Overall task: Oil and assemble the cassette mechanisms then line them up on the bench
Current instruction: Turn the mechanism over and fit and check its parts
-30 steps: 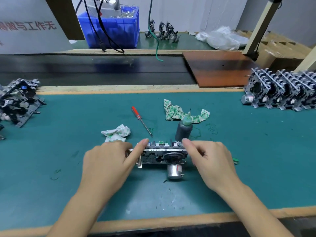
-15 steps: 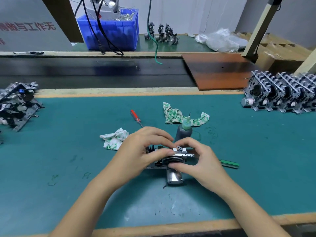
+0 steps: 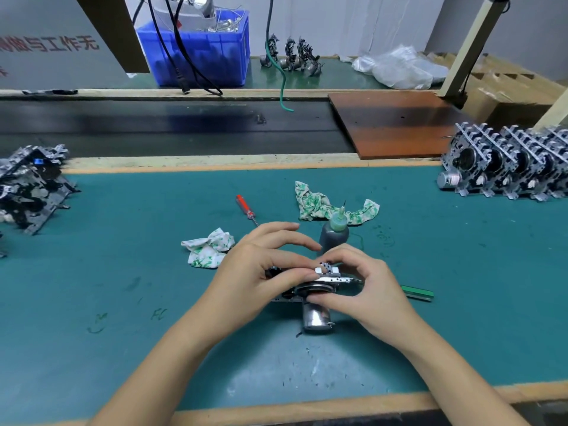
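Gripping one cassette mechanism [image 3: 313, 285] between them, the left hand [image 3: 261, 272] and right hand [image 3: 365, 290] meet over the middle of the green bench [image 3: 123, 302], nearer its front edge than its back. The left thumb and forefinger pinch the top of the mechanism while the other fingers arch loosely above; the right fingers curl round its right end, thumb against the black wheel. The cylindrical motor [image 3: 316, 318] juts toward the front edge. A green strip [image 3: 418, 293] lies just right of the right hand. Behind the hands stands a dark oil bottle [image 3: 333, 235] with a green nozzle, upright. A crumpled rag [image 3: 209, 247] lies to its left, a second rag [image 3: 319, 206] just behind it, and a red screwdriver [image 3: 246, 208] between the two. At the left edge sits a heap of unassembled mechanisms [image 3: 30, 186]; at the right edge near the back corner, a row of finished mechanisms [image 3: 507, 167] stands side by side. Beyond the back edge run a black conveyor belt [image 3: 153, 127], a brown board [image 3: 390, 121] and a blue bin [image 3: 199, 50].
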`<state>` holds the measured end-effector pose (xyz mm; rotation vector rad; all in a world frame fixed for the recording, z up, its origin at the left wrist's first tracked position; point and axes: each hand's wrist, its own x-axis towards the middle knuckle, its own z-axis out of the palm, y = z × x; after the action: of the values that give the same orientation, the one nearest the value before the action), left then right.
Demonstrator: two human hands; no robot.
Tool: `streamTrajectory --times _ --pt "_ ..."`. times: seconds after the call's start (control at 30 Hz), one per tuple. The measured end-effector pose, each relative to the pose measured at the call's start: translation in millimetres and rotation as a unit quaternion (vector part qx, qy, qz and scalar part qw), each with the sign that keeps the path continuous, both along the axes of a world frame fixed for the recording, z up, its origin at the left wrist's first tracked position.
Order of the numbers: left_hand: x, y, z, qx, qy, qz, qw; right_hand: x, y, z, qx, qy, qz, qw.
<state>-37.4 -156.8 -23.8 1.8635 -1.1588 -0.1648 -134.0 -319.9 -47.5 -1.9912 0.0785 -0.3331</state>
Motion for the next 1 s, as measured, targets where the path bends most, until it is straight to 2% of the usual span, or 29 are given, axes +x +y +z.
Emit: streamTrajectory --times 0.23,0.47,0.7,1.0 --pt "1 1 0 -0.002 0.013 -0.007 1.000 -2 1 0 -0.017 -0.004 -0.007 1.000" --pt "-1 1 -5 -0.021 -0.002 0.012 1.000 -17 -4 -9 -0.119 0.068 -0.019 0.990" --pt "-2 3 -6 -0.026 0.002 0.013 1.000 -29 -4 -17 -0.275 -0.039 -0.078 0.957" --pt "1 1 -5 -0.019 0.000 0.008 1.000 -27 -9 -10 -0.353 -0.022 -0.065 0.933"
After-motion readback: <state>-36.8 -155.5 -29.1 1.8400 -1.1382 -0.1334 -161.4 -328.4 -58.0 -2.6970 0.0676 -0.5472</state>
